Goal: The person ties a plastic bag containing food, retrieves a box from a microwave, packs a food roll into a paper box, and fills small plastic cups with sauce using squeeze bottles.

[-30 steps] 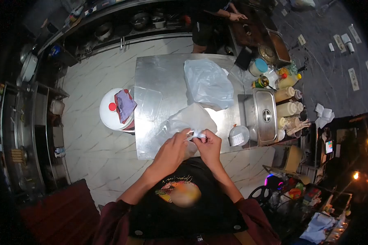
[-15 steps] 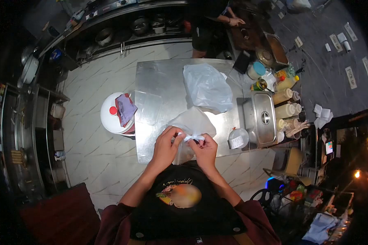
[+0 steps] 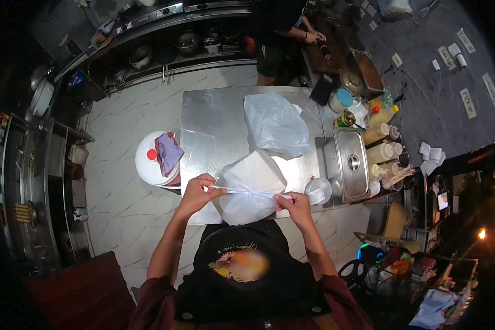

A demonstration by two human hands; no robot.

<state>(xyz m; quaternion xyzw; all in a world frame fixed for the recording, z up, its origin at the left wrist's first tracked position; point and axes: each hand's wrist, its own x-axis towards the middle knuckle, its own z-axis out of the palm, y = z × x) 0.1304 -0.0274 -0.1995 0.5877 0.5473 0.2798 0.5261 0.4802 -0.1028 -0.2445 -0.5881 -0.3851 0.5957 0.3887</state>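
Note:
A white plastic bag (image 3: 249,206) stands at the near edge of the steel table, wrapped around a boxy shape. Its handles are drawn out sideways from a knot at the top middle. My left hand (image 3: 199,193) pinches the left handle end between thumb and fingers. On the opposite side, my right hand (image 3: 295,207) pinches the right end. Just beyond lies a second white plastic bag (image 3: 276,125), bulging with contents I cannot make out. Right of my right hand sits a round clear tub (image 3: 318,191) with a printed label.
The steel table (image 3: 212,107) carries a lidded steel container (image 3: 350,164) and several squeeze bottles (image 3: 377,133) on the right. A white bucket (image 3: 150,159) with a purple cloth (image 3: 170,152) stands left. Across the table, a co-worker (image 3: 278,41) works at a brown counter.
My hands have moved apart from close together at the knot, pulling the handles out to left and right. The bag's top is now stretched flat and more visible.

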